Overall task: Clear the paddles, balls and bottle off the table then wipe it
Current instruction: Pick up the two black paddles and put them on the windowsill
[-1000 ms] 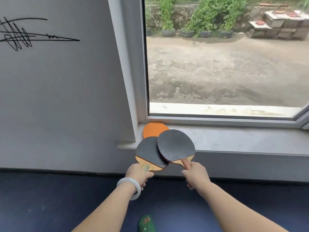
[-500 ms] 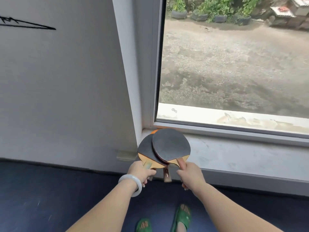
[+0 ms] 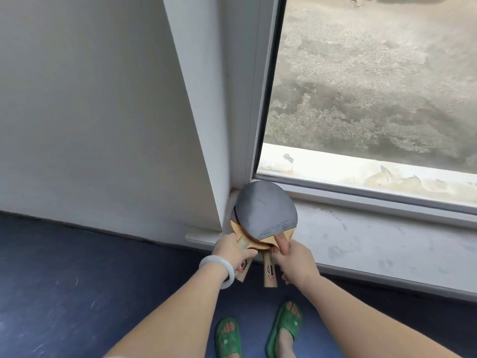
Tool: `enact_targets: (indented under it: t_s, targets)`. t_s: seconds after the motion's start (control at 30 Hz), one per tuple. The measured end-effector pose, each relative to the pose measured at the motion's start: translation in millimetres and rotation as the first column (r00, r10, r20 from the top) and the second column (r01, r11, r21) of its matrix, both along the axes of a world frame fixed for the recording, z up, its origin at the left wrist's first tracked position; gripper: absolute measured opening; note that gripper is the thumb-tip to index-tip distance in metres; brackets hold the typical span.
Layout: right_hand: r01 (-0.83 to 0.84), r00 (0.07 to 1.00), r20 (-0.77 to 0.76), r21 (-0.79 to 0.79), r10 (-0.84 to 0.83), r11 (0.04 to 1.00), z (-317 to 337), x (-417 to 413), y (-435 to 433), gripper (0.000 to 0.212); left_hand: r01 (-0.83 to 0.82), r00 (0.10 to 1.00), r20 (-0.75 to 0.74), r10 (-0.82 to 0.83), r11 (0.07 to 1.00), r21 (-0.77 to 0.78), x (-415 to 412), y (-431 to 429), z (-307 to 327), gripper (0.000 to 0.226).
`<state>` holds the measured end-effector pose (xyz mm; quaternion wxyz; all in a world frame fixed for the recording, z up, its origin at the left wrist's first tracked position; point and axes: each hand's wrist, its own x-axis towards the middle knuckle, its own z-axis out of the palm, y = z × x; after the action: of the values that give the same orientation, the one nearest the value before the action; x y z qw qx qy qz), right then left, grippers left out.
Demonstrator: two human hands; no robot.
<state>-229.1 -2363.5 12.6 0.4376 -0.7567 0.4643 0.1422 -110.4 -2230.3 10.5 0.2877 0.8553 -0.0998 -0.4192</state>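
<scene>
Three stacked wooden table-tennis paddles (image 3: 265, 210), black rubber up, blades in the left corner of the grey window sill (image 3: 374, 236) against the frame, handles overhanging. Left hand (image 3: 233, 251): grip curled round the lower handle. Right hand (image 3: 296, 262): grip wrapped on the top handle, index finger along the blade. Third handle (image 3: 269, 275) pokes out between them. Rubber print and red-black handle logos are unreadable.

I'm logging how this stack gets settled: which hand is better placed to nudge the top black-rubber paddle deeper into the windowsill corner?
Right. The right hand grips the handle of the top black-rubber wooden paddle, one finger stretched up to its blade. The left hand holds the wooden paddle underneath.
</scene>
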Motion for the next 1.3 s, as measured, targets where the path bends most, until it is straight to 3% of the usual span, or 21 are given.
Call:
enact_targets:
  t_s: [0.2,0.37,0.83,1.1,1.3]
  targets:
    - [-0.002,1.0,-0.006,-0.039,0.002,0.999,-3,-5,11,0.02,0.145,0.989,0.026,-0.147,0.986,0.079,1,9,0,0.036]
    - [-0.006,1.0,-0.025,-0.036,0.005,0.999,-3,-13,18,0.022,0.133,0.988,0.074,-0.136,0.99,0.05,-1,24,-2,0.027]
    - [-0.082,0.997,0.008,-0.048,0.082,0.995,-2,-8,14,0.03,0.084,0.996,-0.03,-0.084,0.996,-0.005,-6,30,-6,0.078]
    - [-0.062,0.996,0.062,-0.062,0.066,0.996,-2,-15,24,0.038,0.115,0.992,-0.046,-0.117,0.993,-0.037,-17,25,-1,0.075]
    - [-0.071,0.995,0.064,-0.071,0.075,0.995,-3,-15,26,0.029,0.11,0.994,-0.014,-0.111,0.993,-0.039,-20,26,2,0.071]
